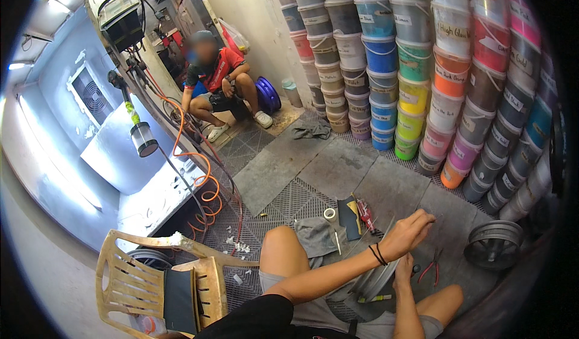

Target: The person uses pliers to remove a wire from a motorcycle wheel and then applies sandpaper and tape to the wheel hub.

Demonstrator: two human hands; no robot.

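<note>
A silver-grey wheel rim (369, 286) stands between my legs, partly hidden behind my left forearm. My left hand (405, 235) reaches across above it, black bands at the wrist. Its fingers are pinched together; what they hold, if anything, is too fine to make out. Lower down, my right hand (402, 271) grips the rim's right edge, with some fingers hidden. Red-handled pliers (430, 269) lie open on the floor to the right of that hand. A yellow-green tool (375, 298) lies beneath the rim.
Beyond the rim lie a tape roll (329, 213), a grey cloth (313, 233), a dark sheet (348, 221) and a red tool (365, 215). A dark wheel (494, 242) is at right, a plastic chair (208, 281) at left. Stacked buckets (416, 98) line the wall; a person (211, 79) squats far off.
</note>
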